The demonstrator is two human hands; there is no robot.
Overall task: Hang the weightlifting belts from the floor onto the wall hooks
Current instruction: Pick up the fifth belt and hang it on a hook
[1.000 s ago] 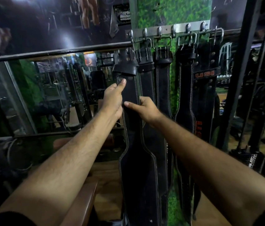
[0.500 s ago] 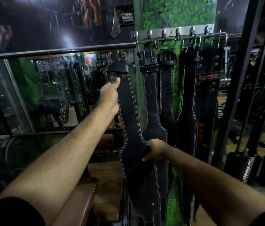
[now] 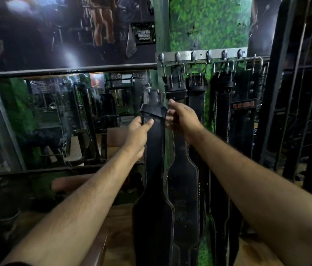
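Observation:
A long black weightlifting belt (image 3: 154, 169) hangs straight down between my hands, its buckle end below the metal hook rail (image 3: 201, 54) and off any hook. My left hand (image 3: 138, 129) grips its upper strap from the left, thumb across the front. My right hand (image 3: 182, 117) holds the same belt's top at its right edge, by the leather loop. Several other black belts (image 3: 195, 104) hang from the rail's hooks by their buckles, one marked USI (image 3: 244, 105). The leftmost hook (image 3: 161, 58) carries nothing.
A large mirror (image 3: 55, 120) with a dark top bar fills the wall to the left. A green grass-pattern panel (image 3: 208, 25) backs the rail. Black metal rack uprights (image 3: 277, 93) stand close on the right. A brown padded bench (image 3: 93, 252) sits low in front.
The held belt's top has dropped lower and shifted away from the hooks. My right hand rose from the belt's wide middle to its top edge. My left hand stayed on the strap.

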